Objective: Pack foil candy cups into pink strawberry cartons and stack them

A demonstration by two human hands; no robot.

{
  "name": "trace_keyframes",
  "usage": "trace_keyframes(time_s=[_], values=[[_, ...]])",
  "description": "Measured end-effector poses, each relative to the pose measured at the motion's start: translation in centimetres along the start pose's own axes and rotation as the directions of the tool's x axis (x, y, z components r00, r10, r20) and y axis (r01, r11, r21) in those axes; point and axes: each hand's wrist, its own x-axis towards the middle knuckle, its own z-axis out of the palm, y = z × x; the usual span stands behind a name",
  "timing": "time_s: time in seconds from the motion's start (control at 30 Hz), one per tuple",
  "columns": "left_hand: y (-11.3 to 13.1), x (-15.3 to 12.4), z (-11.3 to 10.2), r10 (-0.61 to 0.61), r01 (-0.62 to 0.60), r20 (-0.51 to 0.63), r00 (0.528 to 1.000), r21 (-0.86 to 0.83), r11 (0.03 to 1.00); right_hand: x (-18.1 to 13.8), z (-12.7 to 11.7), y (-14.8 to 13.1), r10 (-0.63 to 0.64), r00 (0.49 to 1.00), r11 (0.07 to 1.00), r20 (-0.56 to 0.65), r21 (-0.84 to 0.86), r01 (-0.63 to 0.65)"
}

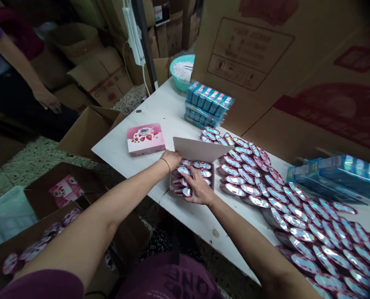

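A small display box (214, 176) with its plain pale lid (200, 149) raised stands at the table's front edge. Inside it sit rows of dark pink packs with shiny oval foil tops (202, 165). My left hand (171, 160) is closed at the box's back left corner, its fingertips partly hidden. Over the packs in the box lies my right hand (200, 187), fingers apart and touching their tops. A closed pink and white box with strawberries (146, 139) rests left of my left hand. Many more such foil-topped packs (250, 172) crowd the table to the right.
Wrapped blue packs (208, 104) stand behind, and more blue packs (337, 170) at right. A large carton (250, 54) walls the back. A turquoise basin (181, 83) holds white bits. Cartons (88, 128) sit left below the white table (160, 108); a person's hand (46, 99) hangs nearby.
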Motion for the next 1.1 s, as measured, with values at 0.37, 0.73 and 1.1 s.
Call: trace_keyframes(time_s=[0.37, 0.73, 1.1], values=[[-2.5, -0.8, 3.7, -0.072, -0.020, -0.290, 0.954, -0.304, 0.952, 1.4, 2.4, -0.9, 0.281, 0.958, 0.918, -0.049, -0.279, -0.283], [-2.6, -1.8, 10.4, -0.062, -0.144, -0.229, 0.971, -0.777, 0.613, -0.4, 2.9, 1.2, -0.046, 0.983, 0.973, 0.177, -0.213, 0.084], [-2.8, -2.0, 10.4, -0.086, -0.112, -0.192, 0.978, -0.820, 0.561, -0.3, 3.8, 2.5, -0.069, 0.992, 0.996, 0.104, -0.046, 0.074]])
